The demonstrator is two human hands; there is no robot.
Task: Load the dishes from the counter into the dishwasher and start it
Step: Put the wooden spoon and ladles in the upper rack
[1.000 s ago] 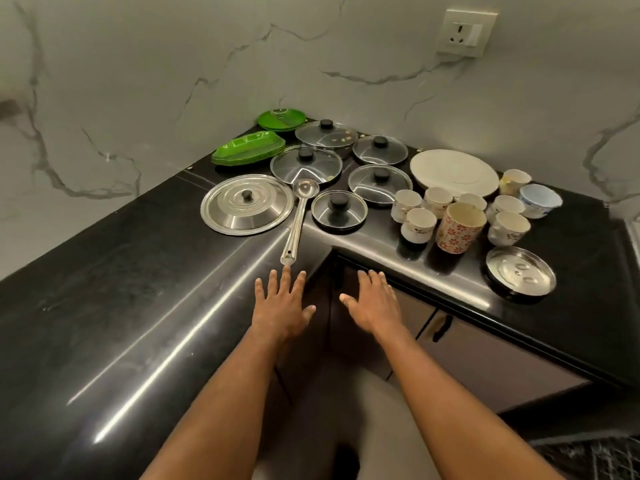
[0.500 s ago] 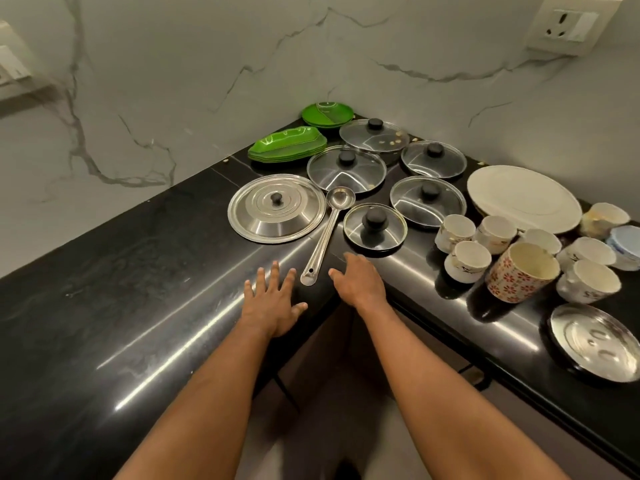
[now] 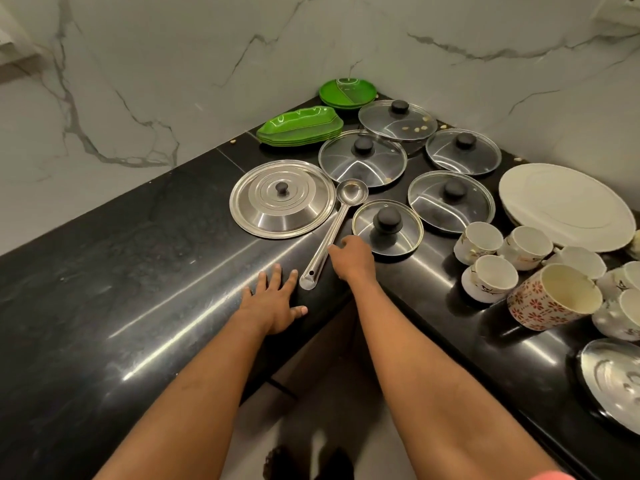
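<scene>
Black polished stone counter, L-shaped, meets a white veined marble wall at an inside corner. Dishes are crowded into the corner and along the right run.

Left hand: palm down on the counter's front edge, fingers straight and spread, thumb out to the side. It holds nothing.

Right hand: over the inside corner, between the steel ladle and the small glass lid. Fingers curl down and forward, and the foremost tip reaches the ladle's handle. I cannot tell whether it touches or grips.

The ladle lies flat on a diagonal, bowl up against the big steel lid, handle end just beside the left fingertips.

Behind these, four larger glass lids with black knobs, the nearest to the ladle bowl. In the far corner, a stack of green leaf-shaped trays and round green plates.

On the right, a white oval platter, a cluster of white teacups, a floral mug and a steel plate, cut off by the frame edge.
</scene>
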